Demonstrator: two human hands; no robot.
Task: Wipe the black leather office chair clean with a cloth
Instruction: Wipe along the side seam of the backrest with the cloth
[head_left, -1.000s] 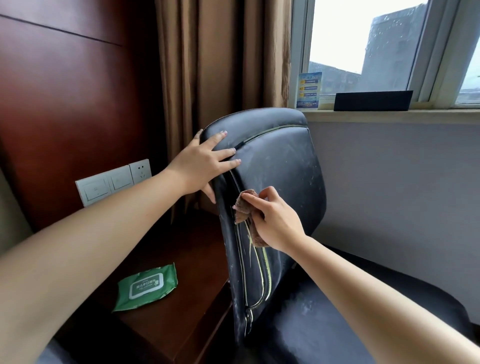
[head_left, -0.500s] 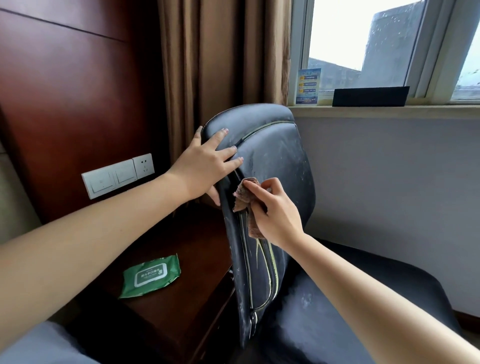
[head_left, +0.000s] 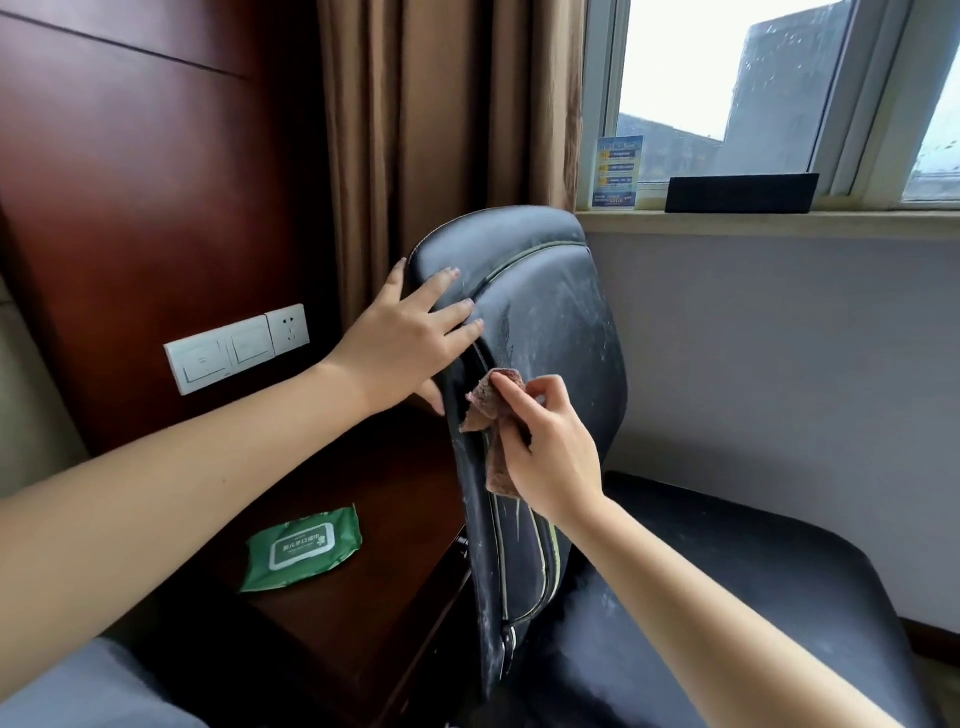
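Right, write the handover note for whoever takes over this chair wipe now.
Left hand: fingers spread flat on the chair backrest near its top edge, steadying it.
Right hand: pinches the brown cloth against the backrest's side edge.
Done: cannot tell; pale smears show on the backrest front.
Left: backrest front, lower edge, dusty seat.
Green wipes pack lies on the wooden desk.

Green wipes pack (head_left: 303, 548) at 7 o'clock: white label with Chinese characters, too blurred to read with confidence. Blue card (head_left: 616, 173) on window sill (head_left: 779, 224), 1 o'clock: print illegible.
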